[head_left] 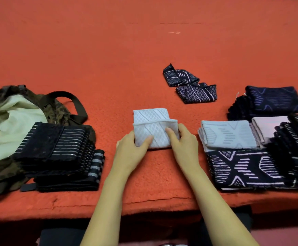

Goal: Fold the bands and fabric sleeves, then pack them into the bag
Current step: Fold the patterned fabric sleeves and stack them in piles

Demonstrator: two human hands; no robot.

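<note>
A white patterned fabric sleeve lies folded over on the orange surface in the middle. My left hand grips its near left corner and my right hand grips its near right edge, thumbs on top. A camouflage bag with a pale lining lies open at the left. A stack of folded black striped bands rests against the bag's near side. Folded white, pink and dark patterned sleeves are piled at the right.
A crumpled dark blue patterned sleeve lies alone beyond the white one. The orange fleece surface stretches far back. Its front edge runs just below my forearms.
</note>
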